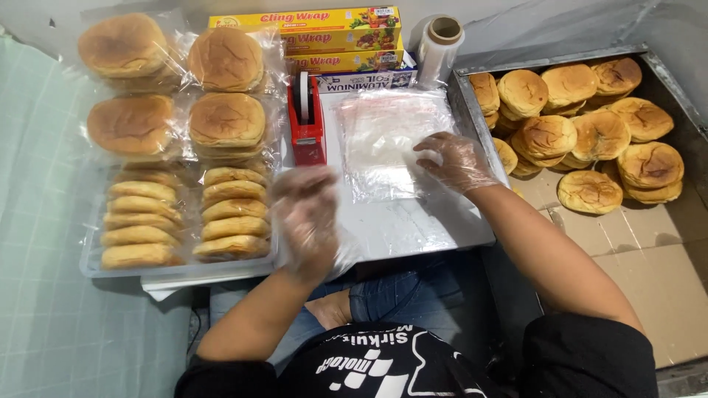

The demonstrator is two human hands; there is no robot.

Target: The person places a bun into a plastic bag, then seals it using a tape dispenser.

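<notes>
Now right hand (456, 161) flat, fingers spread, on clear crinkled plastic bags (387, 140); left hand (306, 214) blurred, grip unclear.

Golden-brown buns, clear plastic, one red dispenser

We see tan buns (582, 110) with darker brown tops, a red tape dispenser (307, 125), yellow boxes (310, 29), clear bags (387, 140), clear gloves on both hands, blue jeans (398, 295), and a pale green grid-patterned cloth (44, 221).

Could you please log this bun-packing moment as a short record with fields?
left hand: clear glove, blurred, over the white board's near edge, holding nothing visible
right hand: clear glove, resting on the stack of clear plastic bags
tray: bagged round brown buns
metal bin: loose buns
red tape dispenser: left of the bags
</notes>
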